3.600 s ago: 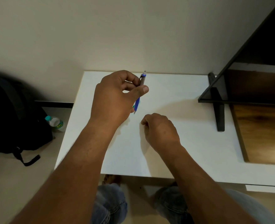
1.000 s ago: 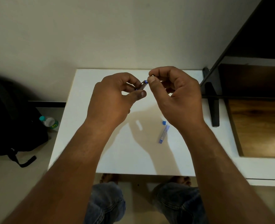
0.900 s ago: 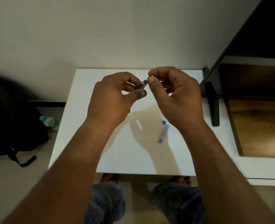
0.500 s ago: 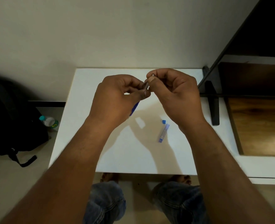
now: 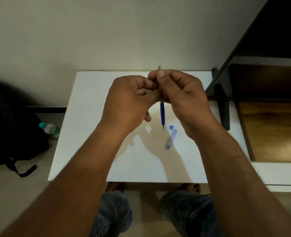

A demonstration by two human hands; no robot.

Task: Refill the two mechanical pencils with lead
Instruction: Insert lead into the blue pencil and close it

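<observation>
The left hand (image 5: pixel 129 103) pinches the mechanical pencil (image 5: pixel 162 113) upright, tip down, to steady it. The right hand (image 5: pixel 184 96) closes its grip just below the metal cap (image 5: pixel 159 67), probably to seat it.

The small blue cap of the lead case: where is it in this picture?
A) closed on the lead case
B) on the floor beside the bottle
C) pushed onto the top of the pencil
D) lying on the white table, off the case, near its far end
D: the blue cap lies by itself on the white table, just beyond the far end of the lead case.
</observation>
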